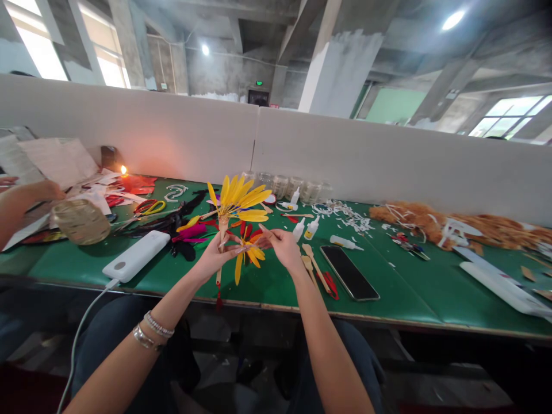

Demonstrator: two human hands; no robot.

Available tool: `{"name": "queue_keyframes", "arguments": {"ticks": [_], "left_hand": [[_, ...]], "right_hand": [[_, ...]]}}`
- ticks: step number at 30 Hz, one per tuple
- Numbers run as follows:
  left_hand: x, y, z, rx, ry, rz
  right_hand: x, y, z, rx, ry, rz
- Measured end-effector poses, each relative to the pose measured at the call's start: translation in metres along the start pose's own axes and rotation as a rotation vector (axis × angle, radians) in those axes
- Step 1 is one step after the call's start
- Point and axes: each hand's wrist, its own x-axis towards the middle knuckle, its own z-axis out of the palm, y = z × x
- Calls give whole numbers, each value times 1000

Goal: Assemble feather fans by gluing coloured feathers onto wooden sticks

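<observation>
My left hand [218,253] is closed around the wooden handle of a feather fan [223,221]. Yellow feathers [241,198] spread from its top, and a red tassel [219,296] hangs from the handle's lower end. Close to its fingertips is my right hand [280,247], with thumb and fingers drawn together at an orange-red feather [255,236]. Just below both hands, a cluster of yellow and red feathers [251,255] shows; whether it rests on the table is hard to tell. Behind the left hand lie magenta feathers [192,232].
A power bank [137,256], phone [349,272], wooden spoons [314,264] and glue bottles [311,227] lie on the green table [401,293]. Glass jars [280,187] stand behind. A candle flame [123,170] burns at left, near scissors [150,207] and another person's arm [26,204].
</observation>
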Motion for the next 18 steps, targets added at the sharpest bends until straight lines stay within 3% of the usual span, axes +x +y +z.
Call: {"name": "queue_keyframes", "arguments": {"ticks": [4,9,12,18], "left_hand": [[-1,2,2,10,44,-3],[-1,0,0,37,73,42],[0,-2,0,15,81,58],[3,-2,-1,-16,99,74]], "right_hand": [[-1,-4,1,78,-75,-15],[-3,-5,-2,0,88,-32],[-3,-5,-5,-51,120,-21],[-2,-5,-6,-25,-72,11]]}}
